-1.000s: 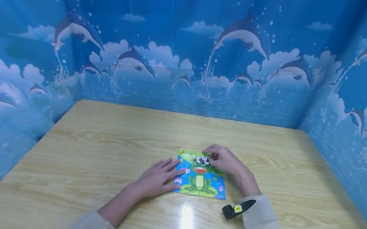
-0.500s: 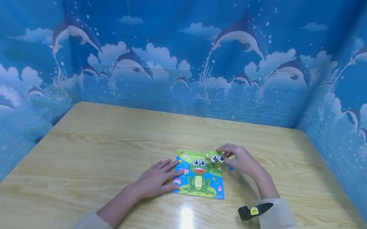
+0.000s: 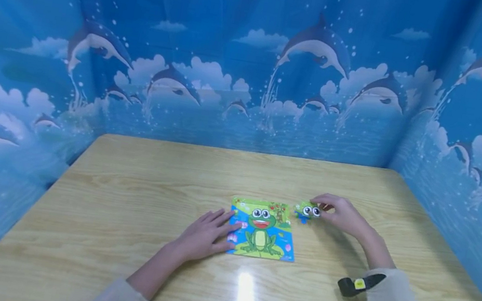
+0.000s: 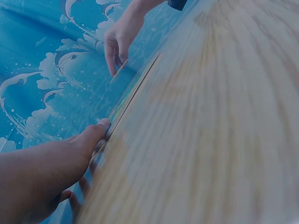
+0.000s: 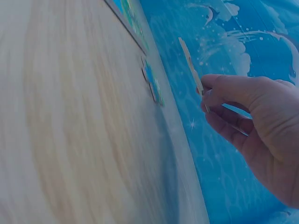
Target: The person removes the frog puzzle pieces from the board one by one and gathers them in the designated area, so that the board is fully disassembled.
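Note:
A square frog puzzle [image 3: 260, 238] lies on the wooden table, its picture facing up. My left hand [image 3: 203, 236] rests flat beside it, with extended fingers over its left edge. In the left wrist view the left thumb [image 4: 96, 133] touches the puzzle's near edge. Right of the puzzle, my right hand [image 3: 341, 215] pinches a puzzle piece [image 3: 315, 211] printed with frog eyes. The right wrist view shows this piece [image 5: 190, 65] edge-on between thumb and fingers, raised off the table. Below it another loose puzzle piece [image 5: 152, 84], blue and green, lies on the tabletop.
The pale wooden table [image 3: 162, 169] stretches out around the puzzle. Blue curtains [image 3: 217, 62] printed with dolphins enclose its back, left and right sides. Near the front, a bright light reflection [image 3: 247, 299] shows on the wood.
My right hand has moved right with the eyes piece, from over the puzzle to beside it. The puzzle's upper right corner and the loose piece are uncovered. My left hand stays put.

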A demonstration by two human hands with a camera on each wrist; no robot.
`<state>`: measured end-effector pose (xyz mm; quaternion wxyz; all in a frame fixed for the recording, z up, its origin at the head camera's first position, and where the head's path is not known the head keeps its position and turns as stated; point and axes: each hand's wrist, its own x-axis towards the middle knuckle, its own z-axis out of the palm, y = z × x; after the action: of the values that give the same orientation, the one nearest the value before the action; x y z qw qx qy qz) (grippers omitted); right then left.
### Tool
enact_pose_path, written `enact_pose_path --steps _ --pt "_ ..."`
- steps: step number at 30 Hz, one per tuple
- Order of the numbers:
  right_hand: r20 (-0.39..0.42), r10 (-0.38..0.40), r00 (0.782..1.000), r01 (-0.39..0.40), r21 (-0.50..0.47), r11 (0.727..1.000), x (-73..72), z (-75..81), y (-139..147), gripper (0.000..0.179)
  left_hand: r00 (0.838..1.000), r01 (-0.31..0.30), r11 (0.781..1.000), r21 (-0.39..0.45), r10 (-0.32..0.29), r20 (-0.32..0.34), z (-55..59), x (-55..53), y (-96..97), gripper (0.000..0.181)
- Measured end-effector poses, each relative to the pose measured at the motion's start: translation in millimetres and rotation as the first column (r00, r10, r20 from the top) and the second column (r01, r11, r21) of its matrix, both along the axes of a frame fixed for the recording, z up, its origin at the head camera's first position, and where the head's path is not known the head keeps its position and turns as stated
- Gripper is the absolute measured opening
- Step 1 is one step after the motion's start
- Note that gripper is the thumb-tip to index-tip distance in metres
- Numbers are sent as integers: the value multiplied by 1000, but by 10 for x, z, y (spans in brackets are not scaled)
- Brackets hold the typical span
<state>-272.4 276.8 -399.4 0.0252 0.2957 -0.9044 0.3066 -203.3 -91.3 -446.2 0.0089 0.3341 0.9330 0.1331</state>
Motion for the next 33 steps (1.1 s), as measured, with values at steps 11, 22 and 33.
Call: enact_pose_path --steps 11,22,33 --pt "-29 -14 999 14 7 1000 24 -48 256 31 1000 0 1000 20 0 1 15 7 -10 57" --pt "-24 -41 999 42 19 999 -7 -134 376 32 1000 1 1000 15 -1 0 24 19 -1 57" --pt "-18 -72 997 73 75 995 -80 -216 432 32 1000 7 1000 15 -7 6 29 23 1 57"
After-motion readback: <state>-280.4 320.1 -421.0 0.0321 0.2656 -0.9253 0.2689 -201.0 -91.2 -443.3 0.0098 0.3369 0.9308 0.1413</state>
